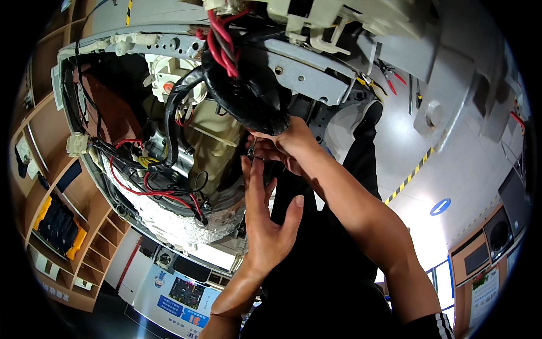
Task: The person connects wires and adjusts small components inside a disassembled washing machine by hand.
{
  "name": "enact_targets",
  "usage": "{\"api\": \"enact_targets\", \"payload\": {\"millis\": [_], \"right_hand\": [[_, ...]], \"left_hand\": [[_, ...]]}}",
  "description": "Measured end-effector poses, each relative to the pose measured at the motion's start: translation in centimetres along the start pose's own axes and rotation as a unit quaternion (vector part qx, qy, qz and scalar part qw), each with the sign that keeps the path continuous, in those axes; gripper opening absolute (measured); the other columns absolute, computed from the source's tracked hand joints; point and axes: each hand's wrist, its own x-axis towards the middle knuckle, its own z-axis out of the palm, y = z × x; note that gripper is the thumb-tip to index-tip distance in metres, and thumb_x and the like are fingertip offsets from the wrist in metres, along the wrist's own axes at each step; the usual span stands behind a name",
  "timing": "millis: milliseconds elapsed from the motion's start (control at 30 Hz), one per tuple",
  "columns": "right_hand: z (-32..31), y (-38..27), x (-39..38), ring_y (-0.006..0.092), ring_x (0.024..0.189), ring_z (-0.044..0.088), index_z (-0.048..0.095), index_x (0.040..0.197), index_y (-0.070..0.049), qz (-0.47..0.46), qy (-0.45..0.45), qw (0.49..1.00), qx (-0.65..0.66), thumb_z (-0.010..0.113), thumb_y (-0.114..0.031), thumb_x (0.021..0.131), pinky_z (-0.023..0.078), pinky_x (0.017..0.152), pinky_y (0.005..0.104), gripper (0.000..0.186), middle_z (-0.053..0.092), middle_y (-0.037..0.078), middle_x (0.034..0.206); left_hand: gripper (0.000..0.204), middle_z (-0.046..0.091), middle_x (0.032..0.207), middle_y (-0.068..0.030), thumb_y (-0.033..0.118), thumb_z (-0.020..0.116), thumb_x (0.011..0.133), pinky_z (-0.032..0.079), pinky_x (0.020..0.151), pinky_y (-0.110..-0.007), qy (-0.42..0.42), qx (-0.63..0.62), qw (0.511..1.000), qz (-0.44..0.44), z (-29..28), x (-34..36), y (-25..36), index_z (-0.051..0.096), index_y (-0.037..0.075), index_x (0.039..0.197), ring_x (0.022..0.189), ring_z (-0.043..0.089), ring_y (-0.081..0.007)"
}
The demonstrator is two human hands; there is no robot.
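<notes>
Casing [316, 82]: red wires [152, 194] inside
Left hand [262, 226]: grip wide, fingertips by metal piece [251, 151]
Right hand [288, 141]: cannot tell its grip

Glossy black harness wrap [244, 106], crinkled metallic-looking foil [183, 227]

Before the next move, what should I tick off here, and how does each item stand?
1. Left hand near the small metal piece: ok, fingertips right by it.
2. Firm grip on that piece by the right hand: cannot tell, fingers overlap.
3. Space around the right hand: not ok, the black wire bundle hangs close above.
4. Gloves on: not ok, both hands bare.
5. Red-handled pliers away from both hands: ok, on the floor.
</notes>
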Motion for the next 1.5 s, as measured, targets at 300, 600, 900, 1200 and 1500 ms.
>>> {"api": "enact_targets", "payload": {"millis": [300, 600, 900, 1200, 1500], "right_hand": [[-0.1, 1.5, 1.2, 0.0288, 0.088, 0.063, 0.046, 0.106, 0.012, -0.023, -0.102, 0.971, 0.214, 0.040, -0.007, 0.091, 0.055, 0.079, 0.0341, 0.025, 0.061, 0.020, 0.097], [0.2, 0.2, 0.0, 0.0149, 0.065, 0.060, 0.056, 0.095, 0.004, 0.017, -0.041, 0.994, 0.097, 0.051, -0.014, 0.089, 0.050, 0.054, 0.0232, 0.020, 0.062, 0.012, 0.083], [0.3, 0.6, 0.3, 0.0227, 0.078, 0.063, 0.056, 0.089, 0.004, 0.001, -0.038, 0.990, 0.137, 0.048, -0.011, 0.090, 0.052, 0.069, 0.0317, 0.017, 0.062, 0.013, 0.083], [-0.5, 0.9, 0.6, 0.0265, 0.091, 0.061, 0.053, 0.096, 0.007, 0.007, -0.116, 0.974, 0.193, 0.041, -0.014, 0.093, 0.051, 0.080, 0.0327, 0.024, 0.061, 0.018, 0.093], [0.1, 0.4, 0.0, 0.0201, 0.078, 0.064, 0.057, 0.094, 0.003, 0.019, -0.038, 0.992, 0.118, 0.052, -0.020, 0.090, 0.055, 0.071, 0.0301, 0.024, 0.063, 0.012, 0.086]], "left_hand": [[0.072, 0.011, 0.148, -0.0149, 0.004, 0.055, 0.083, 0.035, 0.097, -0.036, 0.039, -0.073, 0.997, -0.003, -0.1, -0.5, 0.9, 0.011, -0.004, 0.140, 0.127, 0.033, -0.0288], [0.077, 0.012, 0.147, -0.0151, 0.006, 0.057, 0.084, 0.028, 0.102, -0.039, 0.029, -0.049, 0.998, 0.015, 0.5, 1.0, 0.5, 0.006, -0.002, 0.141, 0.132, 0.025, -0.0287], [0.082, 0.014, 0.146, -0.0190, 0.012, 0.061, 0.082, 0.023, 0.105, -0.041, 0.027, 0.002, 0.999, 0.027, 0.4, 0.7, 0.1, 0.005, -0.003, 0.141, 0.134, 0.019, -0.0329], [0.078, 0.010, 0.147, -0.0176, 0.009, 0.058, 0.084, 0.035, 0.098, -0.040, 0.028, -0.066, 0.997, -0.033, 0.8, -1.0, 1.8, 0.005, -0.004, 0.140, 0.128, 0.032, -0.0328], [0.081, 0.013, 0.145, -0.0165, 0.011, 0.059, 0.085, 0.036, 0.097, -0.038, 0.039, -0.072, 0.997, -0.003, 1.2, 0.2, 1.2, 0.002, -0.001, 0.141, 0.124, 0.037, -0.0299]]}}
